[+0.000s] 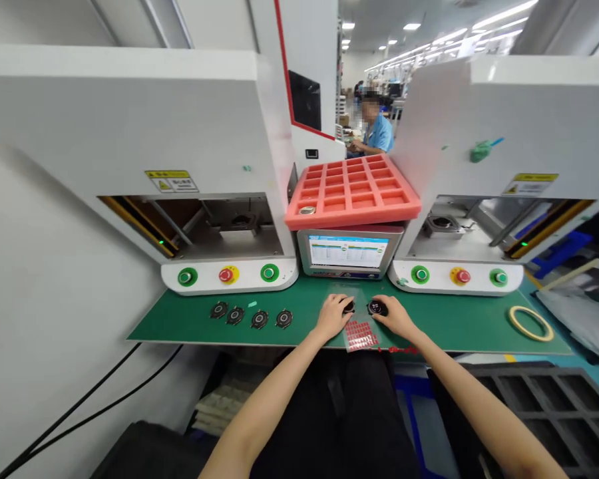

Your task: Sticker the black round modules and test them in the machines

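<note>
My left hand [333, 317] is closed around the edge of a dark round watch part [349, 307], which its fingers partly cover. Beside it, my right hand [395, 317] grips a second black watch case [377, 307] whose round face with pale marks points up. Just below the left fingers lies a clear sheet with rows of small red stickers [361, 335]. Loose red bits [402, 350] lie along the mat's front edge. On the left of the green mat [180, 319], several black round watch cases [259, 319] sit in a row.
White press machines [229, 274] with green and red buttons stand left and right. Between them is a screen [349, 253] under a pink foam tray [354, 211]. A tape roll [530, 324] lies at right, near a black compartment tray [554, 399]. A person in blue [379, 133] sits beyond.
</note>
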`<action>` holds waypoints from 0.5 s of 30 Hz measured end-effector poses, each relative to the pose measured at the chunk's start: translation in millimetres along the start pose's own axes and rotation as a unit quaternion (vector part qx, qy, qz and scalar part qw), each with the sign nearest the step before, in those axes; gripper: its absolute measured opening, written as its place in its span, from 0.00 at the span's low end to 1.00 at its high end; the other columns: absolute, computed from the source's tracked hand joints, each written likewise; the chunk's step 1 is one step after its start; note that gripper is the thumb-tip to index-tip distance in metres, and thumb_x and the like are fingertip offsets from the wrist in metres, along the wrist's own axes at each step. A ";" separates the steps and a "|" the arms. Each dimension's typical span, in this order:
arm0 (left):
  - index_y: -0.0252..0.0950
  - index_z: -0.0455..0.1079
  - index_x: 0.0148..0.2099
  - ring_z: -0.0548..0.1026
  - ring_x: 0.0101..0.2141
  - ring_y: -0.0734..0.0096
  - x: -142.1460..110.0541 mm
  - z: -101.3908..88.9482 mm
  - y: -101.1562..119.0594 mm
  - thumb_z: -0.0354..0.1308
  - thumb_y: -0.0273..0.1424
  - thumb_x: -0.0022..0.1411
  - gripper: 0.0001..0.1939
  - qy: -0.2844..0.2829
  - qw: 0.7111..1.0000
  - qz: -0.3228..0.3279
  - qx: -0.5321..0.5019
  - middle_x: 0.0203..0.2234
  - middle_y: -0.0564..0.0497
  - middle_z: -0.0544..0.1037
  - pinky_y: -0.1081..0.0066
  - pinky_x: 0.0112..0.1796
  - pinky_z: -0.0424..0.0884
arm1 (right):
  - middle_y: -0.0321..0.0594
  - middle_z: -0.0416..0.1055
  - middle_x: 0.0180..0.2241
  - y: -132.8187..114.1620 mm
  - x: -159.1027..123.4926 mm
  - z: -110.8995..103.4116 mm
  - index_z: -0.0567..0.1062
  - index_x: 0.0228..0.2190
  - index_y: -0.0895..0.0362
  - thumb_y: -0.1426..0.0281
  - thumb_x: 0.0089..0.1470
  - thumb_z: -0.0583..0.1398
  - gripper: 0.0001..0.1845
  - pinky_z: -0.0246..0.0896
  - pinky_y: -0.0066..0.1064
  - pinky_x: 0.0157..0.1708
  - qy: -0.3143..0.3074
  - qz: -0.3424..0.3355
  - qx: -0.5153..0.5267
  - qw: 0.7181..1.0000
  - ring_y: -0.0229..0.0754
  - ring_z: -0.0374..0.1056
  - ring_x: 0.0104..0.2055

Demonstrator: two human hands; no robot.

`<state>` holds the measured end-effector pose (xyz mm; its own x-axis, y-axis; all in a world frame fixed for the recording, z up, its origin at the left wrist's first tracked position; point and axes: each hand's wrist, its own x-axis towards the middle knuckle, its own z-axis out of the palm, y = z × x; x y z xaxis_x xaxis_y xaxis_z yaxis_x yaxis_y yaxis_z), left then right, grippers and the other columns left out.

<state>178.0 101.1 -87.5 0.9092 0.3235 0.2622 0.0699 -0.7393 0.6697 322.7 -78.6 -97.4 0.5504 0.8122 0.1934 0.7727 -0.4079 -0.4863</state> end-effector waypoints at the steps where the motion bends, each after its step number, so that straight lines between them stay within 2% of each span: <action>1: 0.39 0.75 0.49 0.72 0.50 0.58 0.6 -10.9 -2.7 0.67 0.30 0.54 0.18 0.005 1.000 0.005 0.021 0.47 0.45 0.77 0.58 0.52 0.68 | 0.43 0.73 0.47 6.3 -1.9 -6.4 0.73 0.47 0.59 0.61 0.61 0.60 0.17 0.70 0.43 0.47 0.006 -0.003 0.006 1.000 0.43 0.72 0.46; 3: 0.40 0.76 0.46 0.72 0.51 0.59 3.1 -47.5 -13.5 0.65 0.30 0.55 0.15 0.027 0.997 0.002 0.068 0.48 0.46 0.77 0.62 0.54 0.66 | 0.44 0.74 0.45 27.9 -4.7 -30.5 0.74 0.46 0.59 0.60 0.60 0.61 0.17 0.70 0.44 0.48 0.040 0.007 0.012 0.999 0.44 0.72 0.46; 5: 0.37 0.76 0.41 0.72 0.49 0.61 9.5 -101.9 -32.1 0.58 0.30 0.60 0.08 0.070 0.990 -0.030 0.122 0.44 0.44 0.79 0.61 0.55 0.65 | 0.45 0.75 0.43 60.0 -2.3 -68.3 0.75 0.44 0.58 0.59 0.60 0.60 0.17 0.70 0.46 0.48 0.106 0.050 0.001 0.993 0.45 0.72 0.45; 7: 0.32 0.75 0.36 0.72 0.45 0.58 23.6 -164.3 -58.1 0.52 0.29 0.63 0.10 0.118 0.973 -0.080 0.181 0.38 0.41 0.79 0.58 0.53 0.64 | 0.43 0.74 0.41 96.7 8.9 -113.1 0.74 0.43 0.60 0.60 0.61 0.59 0.16 0.70 0.44 0.45 0.186 0.116 -0.024 0.975 0.43 0.72 0.42; 10: 0.24 0.73 0.42 0.72 0.43 0.57 59.1 -244.9 -103.3 0.50 0.31 0.64 0.15 0.147 0.946 -0.135 0.255 0.37 0.41 0.78 0.54 0.50 0.66 | 0.43 0.72 0.45 146.3 44.7 -173.0 0.72 0.47 0.59 0.62 0.63 0.58 0.16 0.71 0.40 0.44 0.271 0.194 -0.058 0.941 0.41 0.72 0.43; 12: 0.18 0.69 0.48 0.72 0.47 0.54 85.4 -279.2 -129.9 0.50 0.31 0.63 0.19 0.148 0.931 -0.149 0.300 0.41 0.37 0.78 0.51 0.50 0.66 | 0.44 0.72 0.48 170.3 77.5 -198.0 0.72 0.48 0.57 0.62 0.63 0.58 0.15 0.71 0.40 0.45 0.294 0.210 -0.071 0.930 0.42 0.71 0.45; 15: 0.12 0.67 0.49 0.74 0.44 0.52 117.1 -305.9 -159.4 0.51 0.33 0.63 0.24 0.140 0.911 -0.153 0.356 0.42 0.32 0.78 0.47 0.47 0.68 | 0.44 0.71 0.50 191.9 125.3 -212.2 0.72 0.49 0.57 0.63 0.63 0.58 0.16 0.71 0.41 0.46 0.287 0.188 -0.076 0.936 0.43 0.71 0.47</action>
<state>147.8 437.5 49.0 0.6692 0.6434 0.3717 0.6422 -0.7525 0.1462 607.0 -143.6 14.3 0.8378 0.2595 0.4803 0.5026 -0.7100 -0.4932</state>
